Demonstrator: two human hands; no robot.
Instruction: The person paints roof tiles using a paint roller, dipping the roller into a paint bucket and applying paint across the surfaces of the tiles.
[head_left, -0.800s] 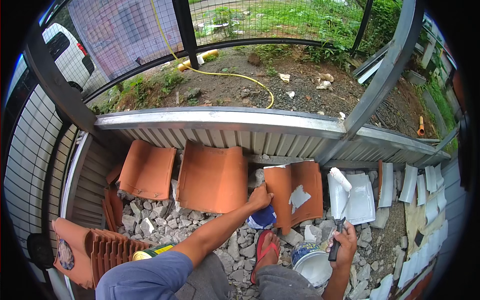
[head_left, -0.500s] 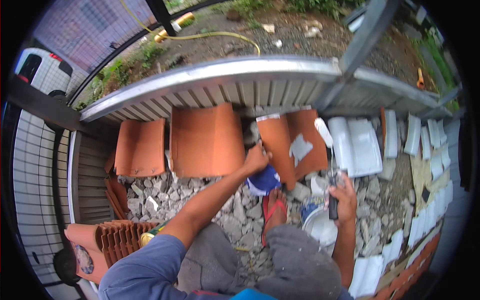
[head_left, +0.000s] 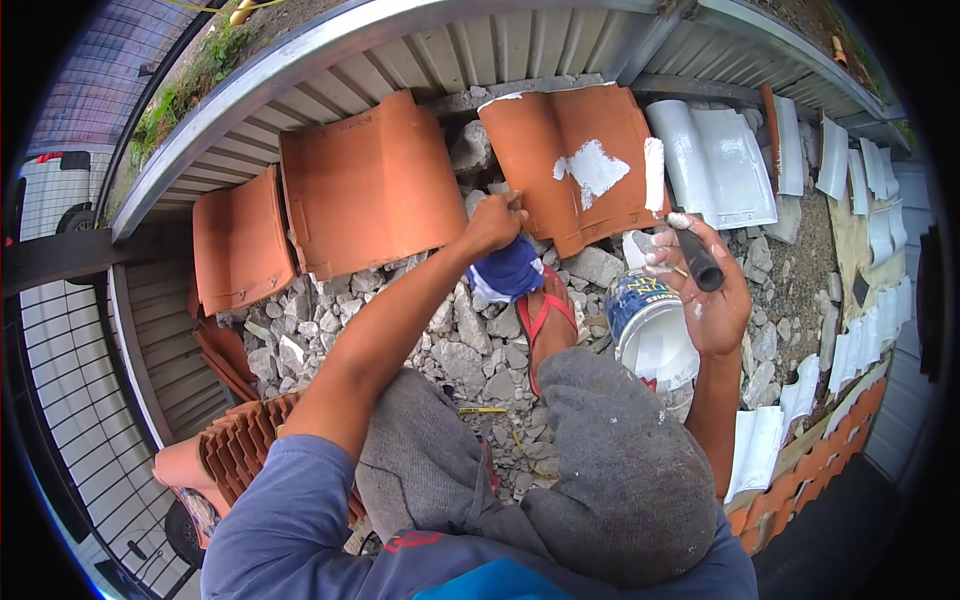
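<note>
Blue-labelled bucket (head_left: 633, 312); white paint (head_left: 660, 352) inside

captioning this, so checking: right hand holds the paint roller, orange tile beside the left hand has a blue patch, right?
Head view: the patch on the orange tile beside the left hand is white, not blue; the right hand does hold the paint roller.

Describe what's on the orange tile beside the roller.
A white paint patch sits on the orange tile, with more white along the far edge. The roller hides part of the right edge.
</note>
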